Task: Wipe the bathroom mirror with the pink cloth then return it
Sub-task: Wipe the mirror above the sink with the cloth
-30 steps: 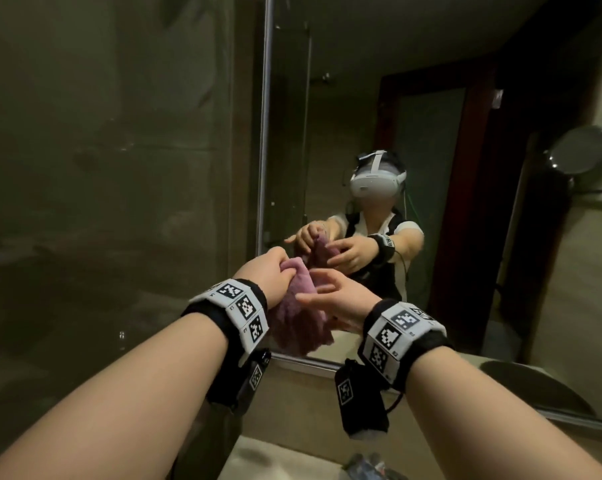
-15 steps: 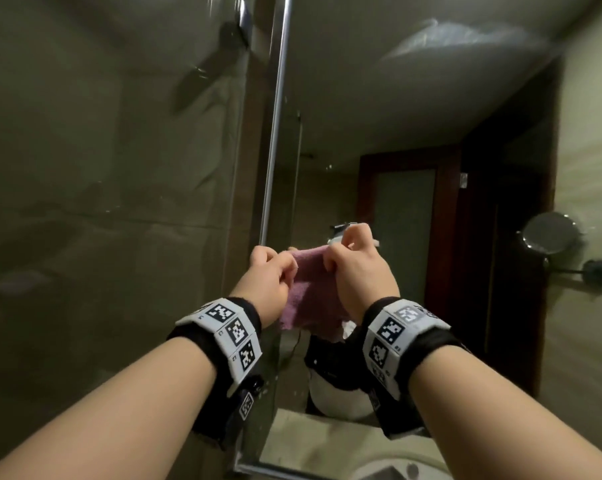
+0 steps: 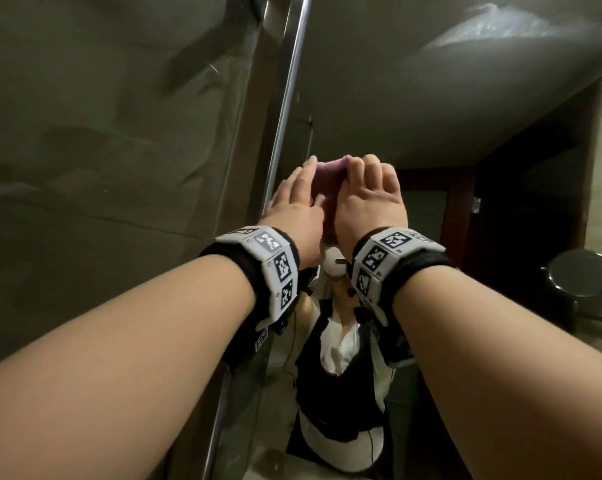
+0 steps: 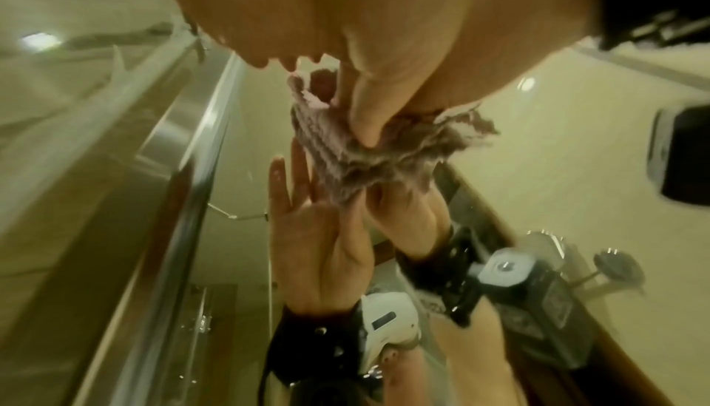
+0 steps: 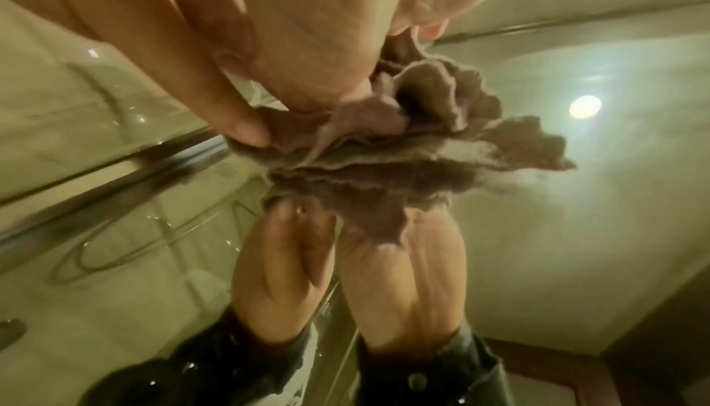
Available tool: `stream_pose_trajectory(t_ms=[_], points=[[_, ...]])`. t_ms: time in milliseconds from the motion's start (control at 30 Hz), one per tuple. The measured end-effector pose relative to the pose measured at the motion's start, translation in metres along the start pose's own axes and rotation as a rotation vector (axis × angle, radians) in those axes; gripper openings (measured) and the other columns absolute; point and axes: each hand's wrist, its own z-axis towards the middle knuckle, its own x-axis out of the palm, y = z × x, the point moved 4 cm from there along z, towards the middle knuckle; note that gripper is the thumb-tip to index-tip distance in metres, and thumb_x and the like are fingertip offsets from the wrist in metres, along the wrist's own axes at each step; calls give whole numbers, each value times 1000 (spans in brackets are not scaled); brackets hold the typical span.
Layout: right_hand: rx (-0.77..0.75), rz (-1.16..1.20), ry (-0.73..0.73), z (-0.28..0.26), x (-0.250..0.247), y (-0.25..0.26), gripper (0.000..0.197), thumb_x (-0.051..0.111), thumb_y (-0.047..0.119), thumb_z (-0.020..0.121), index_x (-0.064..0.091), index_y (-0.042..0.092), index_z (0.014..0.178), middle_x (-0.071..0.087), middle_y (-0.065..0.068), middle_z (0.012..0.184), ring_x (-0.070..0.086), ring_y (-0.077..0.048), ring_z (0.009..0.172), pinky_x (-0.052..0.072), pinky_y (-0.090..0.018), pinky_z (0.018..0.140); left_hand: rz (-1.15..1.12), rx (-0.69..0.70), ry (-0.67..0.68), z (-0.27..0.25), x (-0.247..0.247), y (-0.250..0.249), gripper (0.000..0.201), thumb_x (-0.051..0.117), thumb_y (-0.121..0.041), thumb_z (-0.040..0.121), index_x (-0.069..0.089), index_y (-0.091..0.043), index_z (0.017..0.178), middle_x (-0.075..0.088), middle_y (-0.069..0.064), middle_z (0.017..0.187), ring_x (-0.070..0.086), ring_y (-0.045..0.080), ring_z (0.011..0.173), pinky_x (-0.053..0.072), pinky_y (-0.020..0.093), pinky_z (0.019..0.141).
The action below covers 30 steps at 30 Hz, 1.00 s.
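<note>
The bathroom mirror [image 3: 431, 116] is being faced at close range, its metal frame edge [image 3: 289, 88] running up beside the dull tiled wall [image 3: 102, 133] on the left, and a dark doorway is being reflected at its right side. Both forearms are being raised toward the glass, each wrist being wrapped in a black band with white coded markers [image 3: 275, 261]. A small round wall mirror [image 3: 580, 271] is being shown at the lower right. The right hand [image 3: 369, 199] is being held against the mirror with its fingers curled, and the pink cloth [image 3: 330, 168] is being gripped in them, bunched into folds and pressed onto the glass (in the right wrist view the cloth is being met by its own reflection). The left hand [image 3: 296, 206] is being kept just beside it with fingers nearly straight and together; its thumb [image 4: 365, 109] is being pressed into the cloth's near edge in the left wrist view, while the reflected palm is being shown flat and spread.
</note>
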Motion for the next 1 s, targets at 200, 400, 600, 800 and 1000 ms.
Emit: stream_pose_trajectory(t_ms=[200, 400, 600, 800, 1000], points=[[-153, 40, -61, 9, 15, -6, 66, 45, 28, 89, 17, 15, 148, 13, -7, 156, 15, -27, 142, 14, -37, 116, 167, 57, -31, 17, 20, 12, 59, 29, -23, 100, 7, -11, 153, -5, 0, 162, -1, 19, 150, -2, 30, 121], [-212, -37, 97, 42, 19, -13, 78, 45, 46, 91, 0, 26, 151, -20, -5, 159, -15, -24, 147, -1, -40, 121, 332, 136, 83, 43, -17, 36, 50, 18, -32, 104, 16, -18, 152, -1, 1, 162, 4, 22, 150, 2, 38, 122], [-203, 7, 161, 9, 46, 21, 71, 35, 46, 96, -7, 26, 150, -26, -5, 157, -21, -25, 145, -7, -39, 119, 416, 96, 4, 23, 2, 51, 56, 16, -36, 99, 35, -12, 146, 29, 5, 157, 17, 23, 148, 9, 38, 122], [-256, -13, 192, 4, 42, 24, 75, 33, 51, 93, -5, 25, 151, -24, -5, 157, -19, -25, 146, -4, -39, 121, 448, 36, -112, 6, -15, 36, 50, 58, -30, 88, 46, -10, 132, 52, 10, 136, 47, 30, 128, 35, 40, 106], [-216, 65, 223, -31, 63, 36, 74, 28, 53, 95, -11, 21, 149, -26, -6, 156, -22, -26, 145, -9, -41, 119, 255, -58, 3, -14, 21, 39, 84, 66, -28, 86, 15, -12, 151, 24, 6, 157, 51, 33, 125, 45, 42, 100]])
